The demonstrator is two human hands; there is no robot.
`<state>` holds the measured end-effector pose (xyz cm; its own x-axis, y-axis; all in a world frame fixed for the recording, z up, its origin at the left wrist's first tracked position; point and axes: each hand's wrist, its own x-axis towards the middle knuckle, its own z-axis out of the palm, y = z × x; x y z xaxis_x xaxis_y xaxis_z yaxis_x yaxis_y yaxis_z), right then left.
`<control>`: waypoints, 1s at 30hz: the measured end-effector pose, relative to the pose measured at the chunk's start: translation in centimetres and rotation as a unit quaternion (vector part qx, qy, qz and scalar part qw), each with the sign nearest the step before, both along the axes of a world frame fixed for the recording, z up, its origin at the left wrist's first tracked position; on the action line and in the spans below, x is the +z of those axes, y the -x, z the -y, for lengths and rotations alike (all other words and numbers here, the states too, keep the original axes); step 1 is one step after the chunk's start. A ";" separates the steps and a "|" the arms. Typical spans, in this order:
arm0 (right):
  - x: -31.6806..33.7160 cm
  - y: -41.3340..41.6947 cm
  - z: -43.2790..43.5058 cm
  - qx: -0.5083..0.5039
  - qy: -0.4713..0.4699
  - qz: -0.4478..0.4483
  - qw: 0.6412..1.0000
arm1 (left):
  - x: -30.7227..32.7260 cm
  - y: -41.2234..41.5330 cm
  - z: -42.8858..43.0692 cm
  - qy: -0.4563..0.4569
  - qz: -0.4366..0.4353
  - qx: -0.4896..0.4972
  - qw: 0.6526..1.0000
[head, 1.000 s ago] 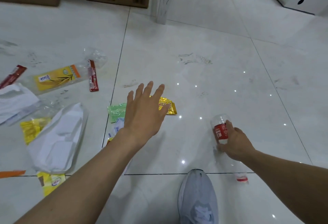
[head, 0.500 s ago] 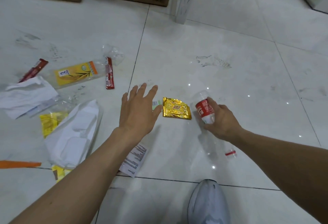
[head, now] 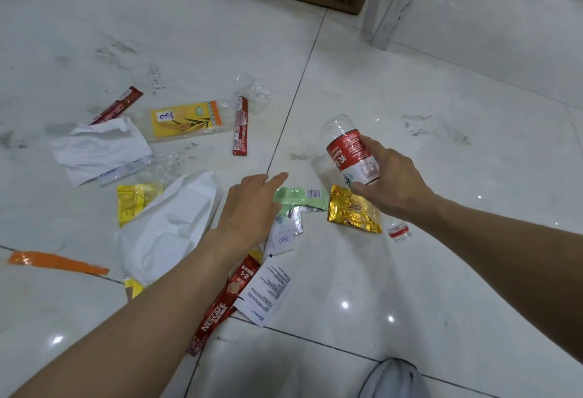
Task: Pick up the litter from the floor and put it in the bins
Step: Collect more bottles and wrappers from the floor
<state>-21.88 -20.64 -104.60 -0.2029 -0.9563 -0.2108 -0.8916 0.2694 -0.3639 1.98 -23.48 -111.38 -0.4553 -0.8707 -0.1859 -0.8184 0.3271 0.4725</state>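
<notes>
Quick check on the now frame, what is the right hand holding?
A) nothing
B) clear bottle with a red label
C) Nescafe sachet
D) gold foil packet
B: the right hand has its fingers curled round the clear bottle at its red label, while the gold foil packet lies on the floor just below it.

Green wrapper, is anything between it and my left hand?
Nothing visible does. The left hand is at the green wrapper, its fingers over the wrapper's left edge. The gold packet lies beyond the right end.
</notes>
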 end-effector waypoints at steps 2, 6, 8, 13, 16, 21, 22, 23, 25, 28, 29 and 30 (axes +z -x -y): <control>-0.1 -0.2 0.6 0.012 -0.001 -0.005 1.000 | -0.5 0.2 0.2 -0.010 -0.007 -0.005 1.000; -0.5 -0.4 1.5 0.029 0.009 0.003 1.000 | -1.3 0.6 0.3 -0.006 -0.023 -0.013 1.000; -0.8 -0.5 1.7 0.036 0.009 0.006 0.999 | -1.7 0.8 0.6 0.003 -0.029 -0.017 0.999; -0.8 0.0 2.0 0.040 0.014 0.002 0.999 | -2.4 1.4 0.8 -0.017 -0.070 -0.003 0.997; -0.8 0.2 1.9 0.037 0.015 -0.001 0.999 | -2.8 1.4 0.8 -0.028 -0.087 0.002 0.996; -0.7 0.1 1.7 0.036 0.017 0.000 0.999 | -2.5 1.4 0.9 -0.031 -0.063 -0.001 0.998; -0.6 0.1 1.7 0.036 0.017 0.000 0.999 | -2.4 1.3 0.9 -0.038 -0.064 -0.001 0.997; -0.6 0.0 1.7 0.037 0.017 -0.002 0.999 | -2.4 1.2 0.8 -0.046 -0.068 -0.002 0.997; -0.5 -0.1 1.7 0.041 0.016 -0.005 0.999 | -2.4 1.0 0.5 -0.056 -0.076 -0.005 0.996; -0.3 -0.3 1.7 0.045 0.014 -0.009 0.999 | -2.5 0.8 0.3 -0.070 -0.080 -0.001 0.994; -0.2 -0.3 1.7 0.046 0.015 -0.009 0.999 | -2.5 0.8 0.3 -0.076 -0.083 0.005 0.994; -0.2 -0.4 1.7 0.047 0.015 -0.009 0.999 | -2.5 0.8 0.2 -0.080 -0.091 0.012 0.993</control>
